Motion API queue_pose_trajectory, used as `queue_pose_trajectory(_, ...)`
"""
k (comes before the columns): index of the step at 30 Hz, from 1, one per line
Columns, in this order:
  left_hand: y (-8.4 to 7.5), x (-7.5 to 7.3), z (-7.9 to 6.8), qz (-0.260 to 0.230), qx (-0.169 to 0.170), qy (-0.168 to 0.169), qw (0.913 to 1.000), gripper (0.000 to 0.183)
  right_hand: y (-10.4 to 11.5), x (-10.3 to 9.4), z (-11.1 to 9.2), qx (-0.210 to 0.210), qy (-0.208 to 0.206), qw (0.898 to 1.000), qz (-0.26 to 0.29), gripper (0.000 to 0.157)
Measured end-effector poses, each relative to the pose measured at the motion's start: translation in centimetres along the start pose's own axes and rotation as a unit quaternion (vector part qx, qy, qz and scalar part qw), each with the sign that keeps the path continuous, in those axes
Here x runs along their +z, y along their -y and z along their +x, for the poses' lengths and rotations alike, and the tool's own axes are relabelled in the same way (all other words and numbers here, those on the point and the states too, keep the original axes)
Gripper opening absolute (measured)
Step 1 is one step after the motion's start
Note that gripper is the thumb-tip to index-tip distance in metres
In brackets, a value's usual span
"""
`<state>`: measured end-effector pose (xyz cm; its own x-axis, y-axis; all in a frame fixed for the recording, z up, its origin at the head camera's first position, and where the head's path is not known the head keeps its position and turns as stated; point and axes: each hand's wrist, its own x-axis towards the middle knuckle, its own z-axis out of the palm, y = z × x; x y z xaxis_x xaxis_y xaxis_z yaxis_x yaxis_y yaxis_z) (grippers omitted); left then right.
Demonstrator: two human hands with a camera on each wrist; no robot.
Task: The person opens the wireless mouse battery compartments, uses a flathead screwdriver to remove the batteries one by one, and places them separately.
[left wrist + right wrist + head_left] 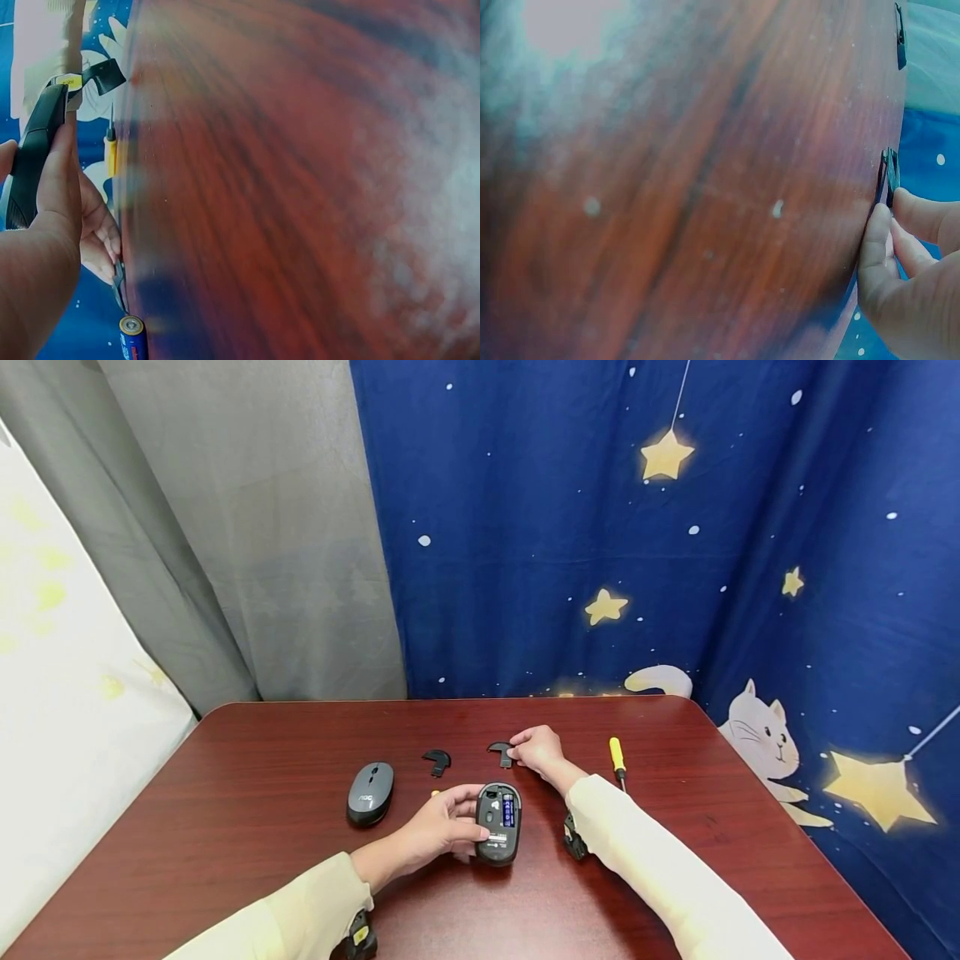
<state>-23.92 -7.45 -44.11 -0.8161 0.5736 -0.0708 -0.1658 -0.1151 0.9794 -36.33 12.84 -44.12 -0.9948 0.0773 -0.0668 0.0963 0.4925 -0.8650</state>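
Note:
My left hand (438, 823) grips a computer mouse (491, 850), its underside turned up to the head camera. A blue battery (508, 811) lies in the mouse's uncovered compartment. In the left wrist view the mouse (36, 161) appears edge-on between thumb and fingers. Farther back, my right hand (538, 750) pinches the edge of a black hooked battery cover (498, 747) at the table surface. The right wrist view has thumb and fingertips meeting on that cover (892, 176). A second, similar cover (437, 762) lies to its left, touched by neither hand.
A grey mouse (371, 792) stands upright on the left of the brown table (255, 827). Right of my right hand lies a yellow-handled screwdriver (617, 753), its shaft partly behind the sleeve. A loose blue battery (133, 341) shows in the left wrist view. Curtains hang behind the table.

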Motion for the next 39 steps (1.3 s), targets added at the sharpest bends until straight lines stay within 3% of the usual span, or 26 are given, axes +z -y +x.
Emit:
queue_pose_trajectory(10,-0.2,0.2,-0.1,-0.005,-0.002,-0.004,1.0000,0.066,-0.1,0.1,0.0,-0.003,-0.002,1.000,-0.010,0.016)
queue_pose_trajectory(21,-0.4,0.2,-0.3,-0.005,-0.002,-0.006,1.0000,0.067,0.3,-0.9,-0.2,0.002,0.024,0.998,0.061,0.025)
queue_pose_trajectory(27,-0.4,0.0,-0.2,-0.003,0.001,-0.004,1.0000,0.066,1.5,-3.3,-0.4,-0.004,0.031,0.996,0.087,0.032)
queue_pose_trajectory(33,-0.5,-0.1,-0.3,-0.005,0.004,-0.005,1.0000,0.066,2.2,-6.7,-0.7,-0.010,0.019,0.999,0.042,0.034)
queue_pose_trajectory(39,-0.4,-0.2,-0.4,-0.012,0.007,-0.002,0.9999,0.066,1.2,-9.9,-0.5,-0.025,-0.001,1.000,0.016,0.037)
